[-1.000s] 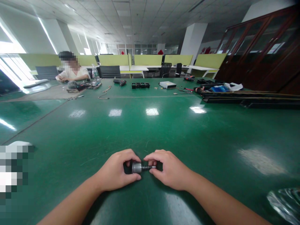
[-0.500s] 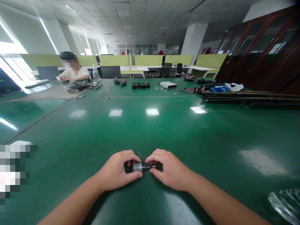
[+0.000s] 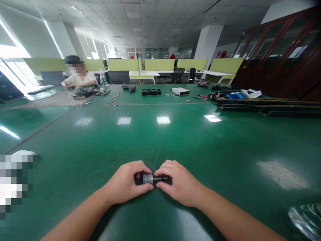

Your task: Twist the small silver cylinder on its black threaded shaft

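Observation:
A small part with a silver metal cylinder (image 3: 147, 178) and a dark, spring-wound shaft (image 3: 162, 179) lies sideways between my hands, low in the middle of the head view. My left hand (image 3: 129, 182) is closed round the cylinder, thumb on the near side and fingers on the far side. Round the spring and shaft, my right hand (image 3: 178, 184) pinches with thumb and fingertips close to the cylinder's end. Its black rear portion is partly hidden by my left hand. Both hands rest at the green tabletop (image 3: 160, 144).
Across the table a person (image 3: 80, 78) sits at the left. Along the far side lie a power drill (image 3: 129, 88), a black slotted part (image 3: 151, 92), a white box (image 3: 180, 91) and dark long bars (image 3: 238, 105). Clear crinkled plastic (image 3: 306, 217) is at the lower right.
My right hand has shifted slightly left along the shaft, so its fingertips now sit nearer the cylinder. The left hand and the part have barely moved.

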Motion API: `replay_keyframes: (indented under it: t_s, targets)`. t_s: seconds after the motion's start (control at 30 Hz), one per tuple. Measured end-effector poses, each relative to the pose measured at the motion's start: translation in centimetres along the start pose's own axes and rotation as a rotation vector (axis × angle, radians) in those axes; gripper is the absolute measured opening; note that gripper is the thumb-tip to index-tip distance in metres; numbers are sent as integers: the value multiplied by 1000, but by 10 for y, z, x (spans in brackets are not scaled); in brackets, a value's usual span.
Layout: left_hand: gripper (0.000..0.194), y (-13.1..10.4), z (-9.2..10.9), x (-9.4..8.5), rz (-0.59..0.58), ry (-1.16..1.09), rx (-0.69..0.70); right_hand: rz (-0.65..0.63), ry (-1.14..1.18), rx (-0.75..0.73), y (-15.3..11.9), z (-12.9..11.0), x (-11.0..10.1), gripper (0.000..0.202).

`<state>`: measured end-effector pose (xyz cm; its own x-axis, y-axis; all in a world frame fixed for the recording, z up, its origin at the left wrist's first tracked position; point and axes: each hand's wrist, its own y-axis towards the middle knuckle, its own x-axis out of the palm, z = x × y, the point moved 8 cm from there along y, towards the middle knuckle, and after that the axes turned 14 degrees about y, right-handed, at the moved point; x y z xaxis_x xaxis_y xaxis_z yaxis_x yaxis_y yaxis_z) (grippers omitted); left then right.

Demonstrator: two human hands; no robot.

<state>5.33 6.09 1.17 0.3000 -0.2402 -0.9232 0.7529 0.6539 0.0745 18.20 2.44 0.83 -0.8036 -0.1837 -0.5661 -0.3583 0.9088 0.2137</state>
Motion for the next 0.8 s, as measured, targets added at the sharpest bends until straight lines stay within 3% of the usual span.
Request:
replay_keyframes:
  t_s: [0.8]
  targets:
    - [23,0,-1,0,6,-19,17,2,-10,14,-1,0,-4,12]
